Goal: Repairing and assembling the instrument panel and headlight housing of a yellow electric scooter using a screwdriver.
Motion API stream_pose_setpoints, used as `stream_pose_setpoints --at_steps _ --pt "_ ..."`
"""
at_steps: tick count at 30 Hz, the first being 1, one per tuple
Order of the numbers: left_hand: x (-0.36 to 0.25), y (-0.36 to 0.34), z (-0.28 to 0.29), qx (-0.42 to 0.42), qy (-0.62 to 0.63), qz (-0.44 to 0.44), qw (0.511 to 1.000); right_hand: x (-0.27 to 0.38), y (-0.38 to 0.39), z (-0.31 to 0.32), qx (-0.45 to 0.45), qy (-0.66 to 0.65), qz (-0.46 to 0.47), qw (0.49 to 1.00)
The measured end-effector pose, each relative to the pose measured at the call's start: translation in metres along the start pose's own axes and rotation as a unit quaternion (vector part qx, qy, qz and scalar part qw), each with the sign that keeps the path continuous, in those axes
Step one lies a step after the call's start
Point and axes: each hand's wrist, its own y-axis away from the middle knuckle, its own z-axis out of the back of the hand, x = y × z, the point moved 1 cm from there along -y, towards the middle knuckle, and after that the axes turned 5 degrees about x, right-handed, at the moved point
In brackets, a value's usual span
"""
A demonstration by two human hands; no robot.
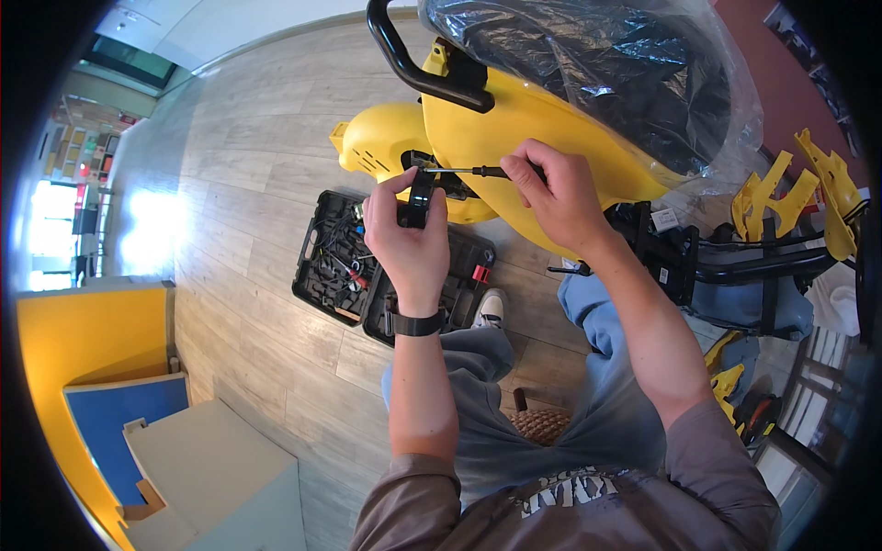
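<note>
My right hand (562,195) is closed around the dark handle of a screwdriver (464,171), whose metal shaft points left. Between the thumb and fingers of my left hand (400,241) is a glossy black curved part (422,196). The screwdriver's tip meets or nearly meets the upper end of this part; exactly how they touch is too small to tell. Just beyond both hands stands a large machine with a yellow shell (514,129) and a rounded yellow end (381,133). Dark fittings show in the gap between them, partly hidden by my left hand.
An open black tool case (312,286) with several tools lies on the wooden floor (248,220). A bent black bar (404,69) and clear plastic wrap (726,110) top the machine. Yellow brackets (763,197) and black tubes (763,268) sit right; a pale box (211,459) stands lower left.
</note>
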Motion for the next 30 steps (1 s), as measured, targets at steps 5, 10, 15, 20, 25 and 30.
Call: stream_pose_setpoints --at_steps 5,10,15,20,25,30 --pt "0.000 0.000 -0.004 -0.019 -0.009 -0.027 0.999 -0.001 0.000 -0.011 -0.053 -0.083 0.084 0.992" --pt "0.004 0.000 -0.003 -0.031 0.008 -0.017 0.999 -0.004 0.001 -0.010 -0.055 -0.080 0.118 0.988" --pt "0.005 0.001 -0.004 -0.040 0.047 0.003 0.998 0.006 0.004 -0.004 0.055 0.022 -0.008 0.998" --pt "-0.004 0.001 -0.005 -0.043 0.015 -0.031 0.998 0.005 0.006 -0.013 0.054 -0.024 0.018 0.998" --pt "-0.006 0.001 -0.005 -0.044 0.019 -0.014 0.999 0.006 0.006 -0.019 0.005 -0.080 0.064 0.995" --pt "-0.002 0.000 -0.004 -0.040 0.011 -0.019 0.999 0.007 0.007 -0.019 0.018 -0.023 0.073 0.997"
